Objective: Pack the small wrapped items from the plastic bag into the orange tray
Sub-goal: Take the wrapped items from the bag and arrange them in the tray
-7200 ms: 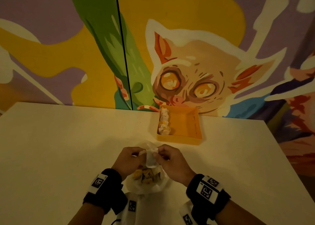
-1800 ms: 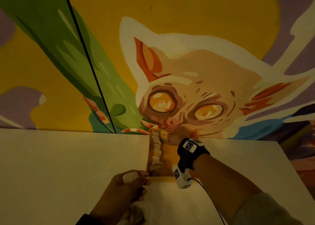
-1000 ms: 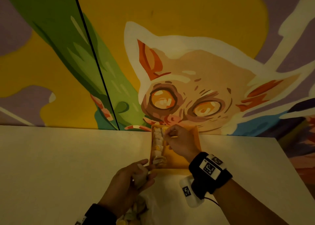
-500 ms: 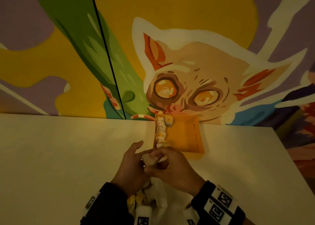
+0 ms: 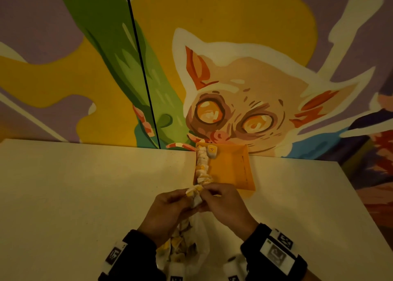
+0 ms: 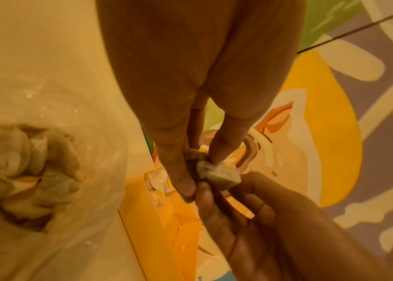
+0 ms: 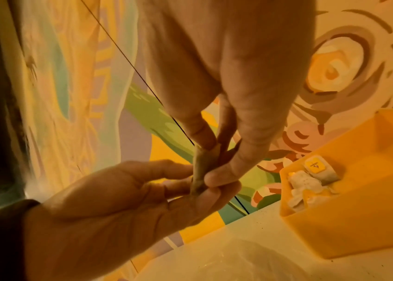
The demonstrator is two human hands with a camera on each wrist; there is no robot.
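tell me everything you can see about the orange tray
The orange tray is a shallow rectangular open box, plastic by its look, flat on the pale table with its far end against the painted wall. A row of small wrapped items lines its left wall, one yellow-labelled piece beside them at the far end. The rest of its floor is bare. Neither hand touches it.

Right hand (image 7: 217, 106) pinches small wrapped item (image 7: 201, 167) with thumb and fingers. Left hand (image 7: 118, 201) fingertips touch same item. Orange tray (image 7: 349, 226) at right holds wrapped items (image 7: 311, 184) along one wall. Plastic bag (image 7: 239, 260) below.
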